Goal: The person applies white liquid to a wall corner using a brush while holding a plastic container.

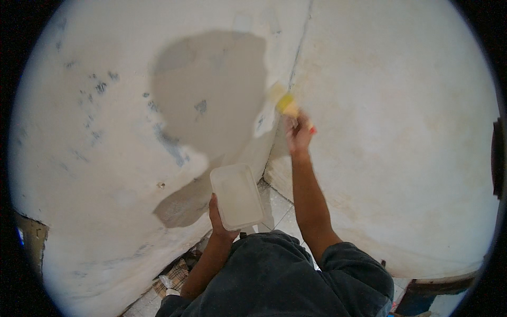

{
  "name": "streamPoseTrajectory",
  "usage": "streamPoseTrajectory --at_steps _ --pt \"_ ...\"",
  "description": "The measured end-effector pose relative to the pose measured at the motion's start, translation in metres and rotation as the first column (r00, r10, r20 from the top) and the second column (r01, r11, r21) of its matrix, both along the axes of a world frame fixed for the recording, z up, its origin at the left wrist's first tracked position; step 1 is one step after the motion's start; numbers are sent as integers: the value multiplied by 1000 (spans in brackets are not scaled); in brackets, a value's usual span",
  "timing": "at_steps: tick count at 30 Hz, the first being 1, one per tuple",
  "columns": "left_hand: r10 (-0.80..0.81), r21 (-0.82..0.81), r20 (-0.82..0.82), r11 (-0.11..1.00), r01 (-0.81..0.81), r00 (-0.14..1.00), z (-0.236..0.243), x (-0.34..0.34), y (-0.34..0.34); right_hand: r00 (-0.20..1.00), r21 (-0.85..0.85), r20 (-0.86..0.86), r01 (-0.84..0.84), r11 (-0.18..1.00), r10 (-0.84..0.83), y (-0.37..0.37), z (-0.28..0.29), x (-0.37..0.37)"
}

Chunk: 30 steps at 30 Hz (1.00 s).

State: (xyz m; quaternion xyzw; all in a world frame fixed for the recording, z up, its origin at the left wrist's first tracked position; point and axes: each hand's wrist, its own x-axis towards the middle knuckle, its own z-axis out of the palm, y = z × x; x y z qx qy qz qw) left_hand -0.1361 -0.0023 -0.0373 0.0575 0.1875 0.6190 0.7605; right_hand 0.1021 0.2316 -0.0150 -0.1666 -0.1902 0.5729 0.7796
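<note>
My right hand (300, 136) is raised and closed around a paintbrush (287, 105) with a yellow band, pale bristles and a red handle end. Motion blurs the brush. Its bristles are at the left wall (121, 206), close to the corner seam; I cannot tell whether they touch it. Lower down, my left hand (224, 227) grips a rectangular, translucent plastic container (237, 196) by its side and underside, the thumb along the left edge. Inside, the container looks whitish; whether that is liquid is unclear.
Grey scuffs and bare patches mark the left wall, and a shadow falls across it. A whitish right wall (401, 132) meets it at a cracked corner. Below are light floor tiles (280, 214) and a checked cloth (178, 274). A dark-framed item (435, 288) stands at lower right.
</note>
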Motion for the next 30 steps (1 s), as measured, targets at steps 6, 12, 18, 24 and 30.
streamPoseTrajectory --at_steps 6,12,18,24,30 --pt "9 -39 20 999 -8 1000 1 0 -1 999 -580 19 -30 814 51 -62 -146 -36" --pt "-37 10 -38 999 37 999 14 8 -1 821 -406 570 236 883 43 3 14 -30" --pt "-50 47 -24 998 51 998 26 16 -2 969 210 78 215 954 -236 -26 171 -2" --pt "-61 26 6 998 61 998 16 15 -2 972 0 -176 -159 987 157 -28 -16 -21" --pt "2 6 -25 1000 -2 1000 18 11 -1 992 -595 -127 -63 801 -16 -65 -170 -35"
